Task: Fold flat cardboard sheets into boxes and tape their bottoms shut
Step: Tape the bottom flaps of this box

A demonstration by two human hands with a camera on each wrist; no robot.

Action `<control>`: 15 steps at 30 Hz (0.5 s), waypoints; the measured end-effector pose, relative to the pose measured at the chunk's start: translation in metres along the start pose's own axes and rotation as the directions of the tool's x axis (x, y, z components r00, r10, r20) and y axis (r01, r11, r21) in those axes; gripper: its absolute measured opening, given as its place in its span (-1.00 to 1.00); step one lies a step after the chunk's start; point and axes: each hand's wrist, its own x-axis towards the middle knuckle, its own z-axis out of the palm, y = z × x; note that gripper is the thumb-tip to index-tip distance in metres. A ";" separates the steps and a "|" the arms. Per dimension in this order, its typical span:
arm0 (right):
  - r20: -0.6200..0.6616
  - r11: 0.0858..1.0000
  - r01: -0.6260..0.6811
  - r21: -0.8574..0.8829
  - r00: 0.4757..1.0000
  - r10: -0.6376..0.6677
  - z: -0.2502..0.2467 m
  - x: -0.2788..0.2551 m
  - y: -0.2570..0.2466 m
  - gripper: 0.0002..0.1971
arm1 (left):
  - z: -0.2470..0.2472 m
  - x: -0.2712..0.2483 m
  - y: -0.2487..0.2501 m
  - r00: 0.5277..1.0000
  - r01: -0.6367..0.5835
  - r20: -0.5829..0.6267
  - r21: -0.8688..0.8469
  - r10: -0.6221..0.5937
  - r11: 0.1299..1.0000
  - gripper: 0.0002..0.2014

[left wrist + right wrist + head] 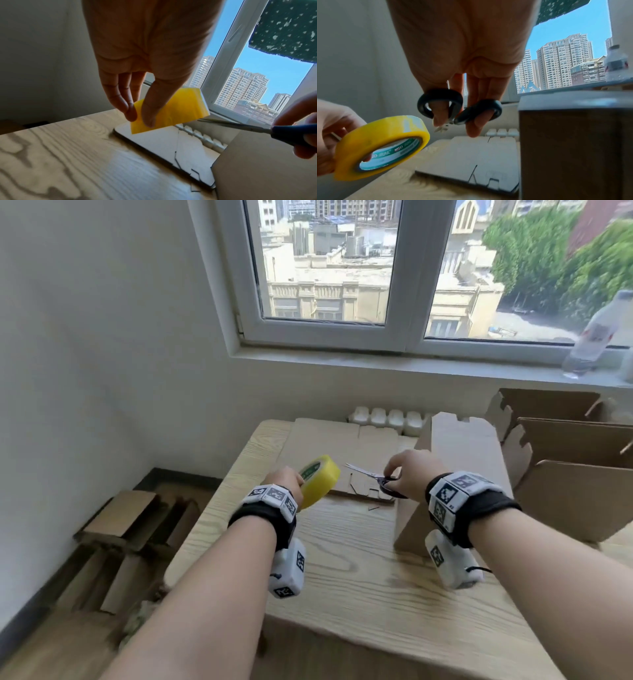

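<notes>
Head view shows both arms reaching over a pale wood-grain surface [359, 559] below a window [342, 268]. The left hand [286, 479] is closed around a roll of yellow tape [320, 479], held above the surface's left part. In the left wrist view the thumb [154, 108] presses on the roll's outer band while the fingertips [126, 106] curl behind it; in the right wrist view the roll's green-printed core faces the camera.

The right hand [411, 474] grips a pair of scissors [376, 479] with dark handles. The right wrist view shows the thumb through one loop and a finger through the other. The blades point left toward the tape roll and appear nearly together, with their tips near the roll but not touching it in the head view.

A stack of flat cardboard sheets [342, 453] lies on the far middle of the surface, beneath both hands. Just right of it stands a folded cardboard box [462, 467], upright on the surface, its near wall beside the right wrist. Further right, off the surface's edge, are larger open cartons [565, 446].

Behind the sheets, white radiator ribs [387, 419] line the wall. A clear plastic bottle [596, 333] stands on the windowsill at far right. More cardboard pieces [130, 529] lie on the floor to the left.
</notes>
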 end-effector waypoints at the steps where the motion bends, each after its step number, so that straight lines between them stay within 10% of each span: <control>1: 0.031 1.000 0.002 -0.003 1.000 -0.002 0.011 0.002 -0.007 -0.82 | 0.003 0.002 -0.012 1.000 0.007 0.018 0.017 -0.008 1.000 -0.80; 15: 0.331 0.998 -0.022 -0.050 0.943 0.037 0.146 0.034 -0.066 -0.70 | 0.057 0.045 -0.122 0.995 0.037 0.087 0.110 -0.047 0.993 -0.67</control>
